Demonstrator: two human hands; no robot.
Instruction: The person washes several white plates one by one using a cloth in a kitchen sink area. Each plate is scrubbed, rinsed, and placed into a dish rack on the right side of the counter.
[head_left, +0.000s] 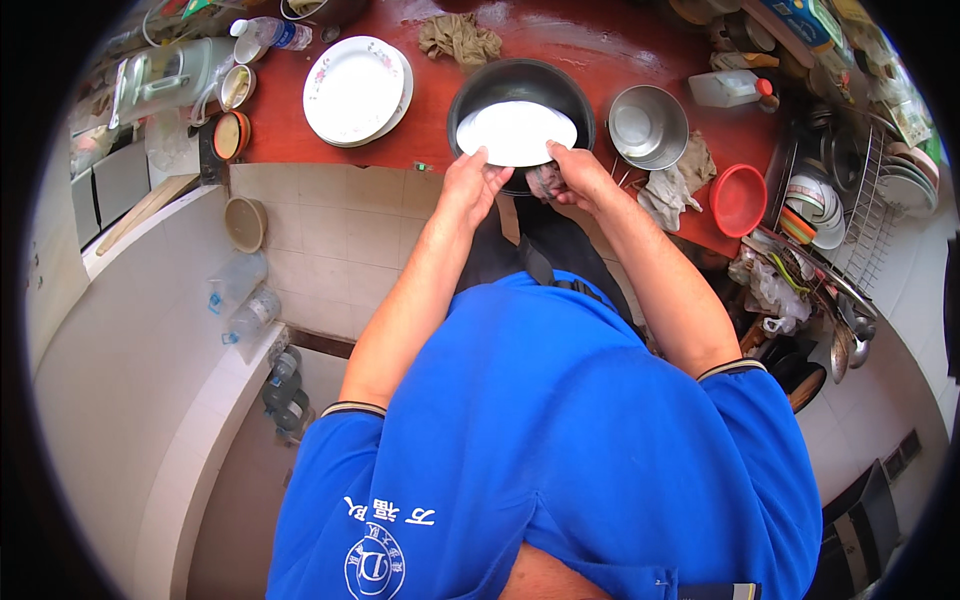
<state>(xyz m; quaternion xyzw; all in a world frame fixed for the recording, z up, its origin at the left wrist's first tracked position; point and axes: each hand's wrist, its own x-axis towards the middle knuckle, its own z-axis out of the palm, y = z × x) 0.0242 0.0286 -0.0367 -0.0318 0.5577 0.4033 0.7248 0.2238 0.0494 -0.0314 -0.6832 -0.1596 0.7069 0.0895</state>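
Note:
A white plate (517, 133) is held by its near edge over a dark round basin (521, 79). My left hand (474, 186) grips the plate's left side, thumb on top. At the right side of the rim, my right hand (574, 176) pinches the plate and also has a pinkish-grey cloth (545, 182) bunched in it. The basin stands at the front edge of the red table (270, 112). What lies in the bottom of the basin is mostly hidden by the plate.
White flower-patterned plates (352, 90) are stacked on the left. To the right stand a metal pot (648, 127), a red bowl (738, 200) and a plastic jug (724, 88). Rags (667, 196) lie between them; a brown cloth (459, 39) lies behind. A wire dish rack (862, 210) is at far right.

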